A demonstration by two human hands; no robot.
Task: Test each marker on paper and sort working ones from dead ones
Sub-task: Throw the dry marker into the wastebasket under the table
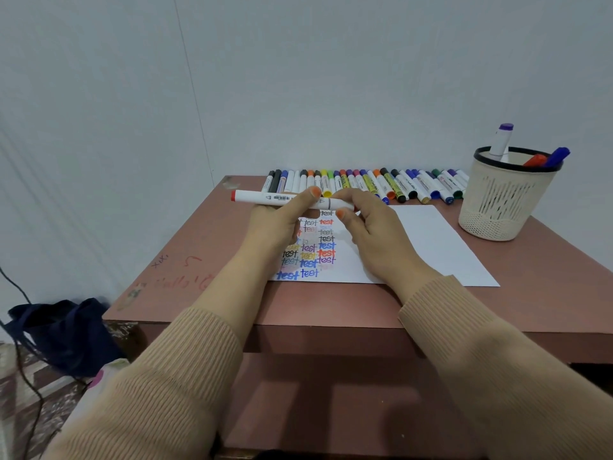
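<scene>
A white marker with a red end lies level above the paper, held by both hands. My left hand grips its barrel near the middle, and my right hand pinches its right end, where the cap sits. The white paper lies on the table and carries several coloured "test" words on its left half. A long row of capped markers lies along the table's far edge. A beige mesh cup at the right holds three markers: purple, red and blue.
The pinkish-brown table stands against a white wall, with scribbles on its left part. A dark blue bag and a black cable lie on the floor at the left.
</scene>
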